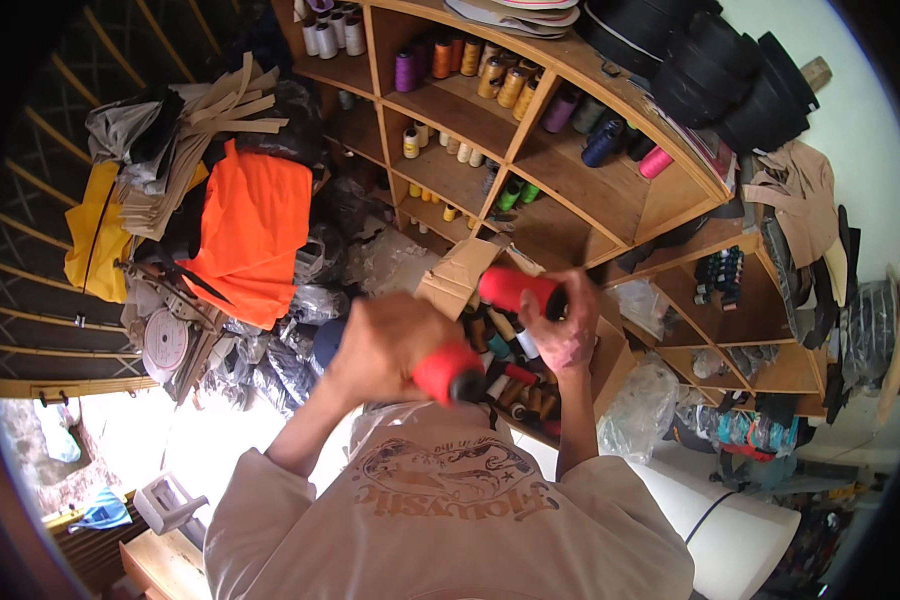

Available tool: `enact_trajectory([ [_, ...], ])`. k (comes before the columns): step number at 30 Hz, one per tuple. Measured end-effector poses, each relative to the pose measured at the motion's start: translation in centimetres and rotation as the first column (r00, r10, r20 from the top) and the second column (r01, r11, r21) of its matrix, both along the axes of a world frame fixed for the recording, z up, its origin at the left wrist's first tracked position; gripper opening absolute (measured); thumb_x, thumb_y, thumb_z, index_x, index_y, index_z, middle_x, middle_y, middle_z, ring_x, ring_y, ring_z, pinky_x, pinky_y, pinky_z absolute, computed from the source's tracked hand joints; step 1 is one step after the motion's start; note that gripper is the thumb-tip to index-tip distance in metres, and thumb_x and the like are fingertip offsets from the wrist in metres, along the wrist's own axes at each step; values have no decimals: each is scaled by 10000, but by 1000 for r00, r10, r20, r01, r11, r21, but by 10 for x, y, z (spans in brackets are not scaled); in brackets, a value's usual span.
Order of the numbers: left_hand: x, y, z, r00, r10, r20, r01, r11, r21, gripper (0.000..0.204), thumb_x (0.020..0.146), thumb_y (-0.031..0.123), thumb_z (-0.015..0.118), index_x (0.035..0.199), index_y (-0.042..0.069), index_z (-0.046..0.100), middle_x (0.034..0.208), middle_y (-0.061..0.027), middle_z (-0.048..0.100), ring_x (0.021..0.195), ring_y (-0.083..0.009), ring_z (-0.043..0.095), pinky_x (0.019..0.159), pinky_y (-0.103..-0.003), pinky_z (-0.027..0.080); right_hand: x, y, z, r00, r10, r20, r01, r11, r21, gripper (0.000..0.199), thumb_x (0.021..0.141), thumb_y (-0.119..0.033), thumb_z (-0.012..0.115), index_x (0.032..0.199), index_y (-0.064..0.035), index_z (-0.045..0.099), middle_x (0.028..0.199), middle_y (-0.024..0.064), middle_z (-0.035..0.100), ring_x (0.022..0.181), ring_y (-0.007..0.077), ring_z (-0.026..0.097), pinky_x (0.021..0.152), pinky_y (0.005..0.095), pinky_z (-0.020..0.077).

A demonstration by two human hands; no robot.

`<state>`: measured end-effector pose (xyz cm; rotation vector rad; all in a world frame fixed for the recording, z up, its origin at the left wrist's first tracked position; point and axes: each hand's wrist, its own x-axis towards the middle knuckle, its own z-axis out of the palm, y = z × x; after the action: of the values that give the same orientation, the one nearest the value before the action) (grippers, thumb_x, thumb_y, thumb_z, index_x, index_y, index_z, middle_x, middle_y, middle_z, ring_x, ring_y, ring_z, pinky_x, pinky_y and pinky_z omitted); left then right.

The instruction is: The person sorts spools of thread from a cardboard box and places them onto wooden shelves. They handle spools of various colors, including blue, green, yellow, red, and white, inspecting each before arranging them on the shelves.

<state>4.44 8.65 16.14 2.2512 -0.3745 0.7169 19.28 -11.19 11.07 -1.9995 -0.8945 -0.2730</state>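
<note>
My left hand (390, 345), blurred by motion, is closed around a red thread spool (440, 372) with a dark end. To its right, my right hand (562, 322) grips a second red thread spool (515, 290), holding it by its dark end with the red side pointing left. Beneath both hands is an open cardboard box (454, 280) with thread spools of several colours lying inside, among them teal, brown and white ones. My hands and the spools they hold hide part of the box's contents.
Ahead stands a wooden shelf unit (560, 190) with thread cones sorted by colour. Orange fabric (260, 225) and plastic bags lie at left. A clear plastic bag (642, 405) and a large white roll (745, 540) are at right. Black rolls (745, 80) sit on top of the shelf.
</note>
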Motion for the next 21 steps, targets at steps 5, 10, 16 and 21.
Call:
enact_trajectory([
  [5, 48, 52, -14, 986, 165, -15, -163, 985, 59, 326, 565, 151, 762, 847, 57, 626, 756, -111, 617, 663, -297, 609, 625, -356, 491, -11, -6, 11, 800, 541, -260, -523, 841, 141, 271, 705, -124, 733, 915, -9, 604, 835, 132, 615, 801, 249, 627, 731, 341, 500],
  [10, 43, 2, -88, 965, -118, -233, -10, 874, -485, 258, 624, 131, 758, 824, 35, 626, 772, -70, 647, 679, -174, 624, 641, -316, 497, -24, -4, 22, 739, 563, -370, -251, 739, 625, 380, 807, -300, 717, 938, 22, 565, 904, 119, 593, 868, 207, 591, 793, 341, 475],
  [16, -8, -54, -64, 921, -272, -279, 89, 845, -528, 323, 605, 146, 785, 893, 62, 666, 820, -108, 672, 718, -261, 659, 690, -342, 530, -15, 0, 23, 988, -46, -145, 79, 969, 236, 322, 789, -198, 749, 977, -8, 570, 890, 119, 590, 797, 231, 598, 730, 335, 485],
  [21, 9, 1, -12, 987, -103, -124, 73, 972, -224, 350, 558, 203, 800, 839, 64, 645, 758, -93, 650, 657, -281, 634, 638, -346, 509, -15, -4, 7, 955, 200, -221, -185, 979, 85, 273, 716, -96, 758, 924, -16, 600, 862, 152, 596, 783, 293, 608, 699, 352, 484],
])
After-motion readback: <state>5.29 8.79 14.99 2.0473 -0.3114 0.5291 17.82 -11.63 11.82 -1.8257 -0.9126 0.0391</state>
